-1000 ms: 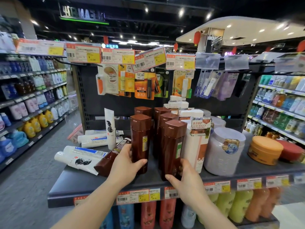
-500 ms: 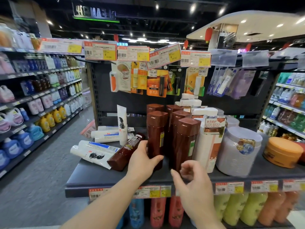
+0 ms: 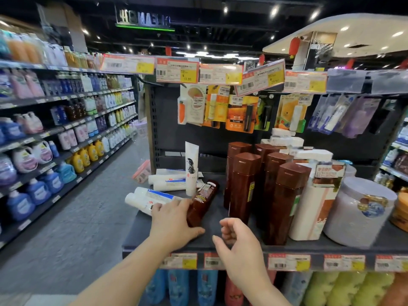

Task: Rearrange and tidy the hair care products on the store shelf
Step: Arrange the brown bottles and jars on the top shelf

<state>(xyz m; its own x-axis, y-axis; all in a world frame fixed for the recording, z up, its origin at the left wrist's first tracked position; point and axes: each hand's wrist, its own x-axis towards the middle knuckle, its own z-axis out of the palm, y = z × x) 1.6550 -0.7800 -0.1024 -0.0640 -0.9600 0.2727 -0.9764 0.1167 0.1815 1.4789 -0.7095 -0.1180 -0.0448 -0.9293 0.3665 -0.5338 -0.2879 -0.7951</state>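
1. My left hand (image 3: pixel 174 221) lies over the lower end of the fallen dark-brown plastic shampoo bottle (image 3: pixel 202 203), fingers across its far side and thumb along the near side, closing round it. I take it low down because that end lies nearest me and should tip up easily.
2. My right hand (image 3: pixel 239 239) hangs just above the front of the dark grey metal shelf (image 3: pixel 220 245), fingers loosely curled, grasping nothing. It waits there, near the fallen bottle, ready to steady it.
3. The fallen bottle lies at a slant, its dark cap end pointing towards the back, beside the upright white squeeze tube (image 3: pixel 191 168).
4. The standing brown bottles with hexagonal caps (image 3: pixel 265 186) are packed close together, just to the right of the fallen one. That, I judge, is where it belongs.
5. Several white tubes with blue print (image 3: pixel 152 196) lie flat on the shelf's left end, one touching my left fingers. They look like later work.
6. The white carton with brown lettering (image 3: pixel 318 202) and the pale lidded tub (image 3: pixel 359 208) stand upright to the right, needing nothing.
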